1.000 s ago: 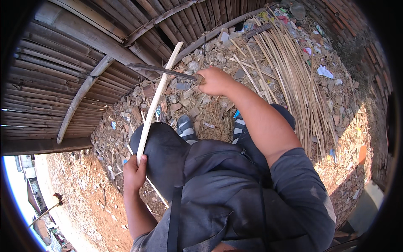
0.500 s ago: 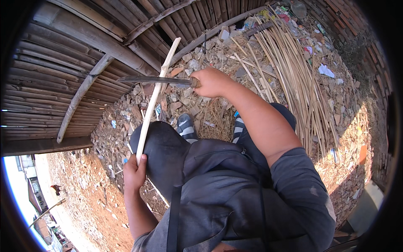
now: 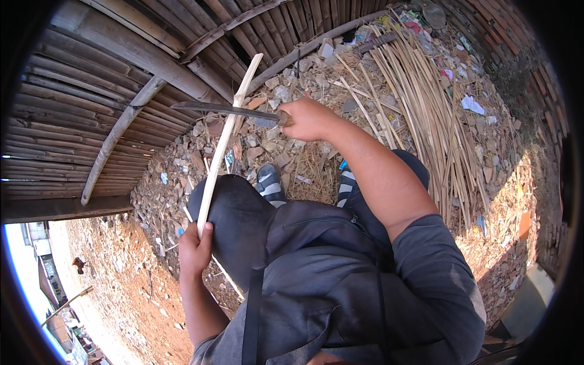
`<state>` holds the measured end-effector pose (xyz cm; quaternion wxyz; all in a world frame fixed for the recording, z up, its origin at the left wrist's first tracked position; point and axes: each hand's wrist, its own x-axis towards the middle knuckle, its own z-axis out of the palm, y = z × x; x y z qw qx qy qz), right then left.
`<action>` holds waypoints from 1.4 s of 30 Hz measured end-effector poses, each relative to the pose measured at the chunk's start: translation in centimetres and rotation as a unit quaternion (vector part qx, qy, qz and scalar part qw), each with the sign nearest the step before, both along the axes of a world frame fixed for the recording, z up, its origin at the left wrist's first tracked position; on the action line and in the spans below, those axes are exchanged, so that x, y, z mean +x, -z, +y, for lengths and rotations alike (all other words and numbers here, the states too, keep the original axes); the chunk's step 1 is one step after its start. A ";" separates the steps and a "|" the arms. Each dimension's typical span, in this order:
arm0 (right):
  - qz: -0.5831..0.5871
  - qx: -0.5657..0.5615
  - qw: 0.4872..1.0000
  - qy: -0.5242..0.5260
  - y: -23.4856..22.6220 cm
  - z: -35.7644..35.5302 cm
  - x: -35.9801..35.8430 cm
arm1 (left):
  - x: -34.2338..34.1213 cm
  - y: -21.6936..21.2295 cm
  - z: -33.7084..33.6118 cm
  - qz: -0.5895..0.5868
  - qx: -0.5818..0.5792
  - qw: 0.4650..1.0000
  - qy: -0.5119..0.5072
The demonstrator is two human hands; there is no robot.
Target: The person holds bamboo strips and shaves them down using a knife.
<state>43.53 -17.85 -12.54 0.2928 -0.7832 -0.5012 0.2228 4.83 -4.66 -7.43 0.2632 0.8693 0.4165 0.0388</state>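
Observation:
My left hand is closed around the lower end of a pale bamboo strip, beside my left knee. The strip slants up and away, past a knot near its far end. My right hand grips the short handle of a machete. Its long dark blade points left and lies across the strip below the knot; whether the edge cuts into it I cannot tell. Under my left forearm another thin strip shows in part.
A large heap of split bamboo strips lies to the right on rubble and litter. A bamboo slat wall rises at the left and far side, a brick wall at the right. My sandalled feet rest on stones and straw.
The machete blade has tilted slightly, its tip a little farther away from me and its handle turned a bit. Both hands and the bamboo strip stay almost where they were.

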 end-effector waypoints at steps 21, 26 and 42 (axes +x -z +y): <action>-0.024 -0.057 0.997 -0.044 -1.5 0.5 -2.6 | -0.1 -0.2 -0.1 0.016 0.026 0.999 0.010; -0.014 -0.072 0.997 -0.033 -1.1 0.4 0.1 | 0.3 -0.3 -0.5 0.002 0.059 0.998 0.025; -0.055 -0.068 0.996 -0.013 -1.2 0.3 -0.1 | 0.2 -0.4 -0.4 0.010 0.031 0.999 0.020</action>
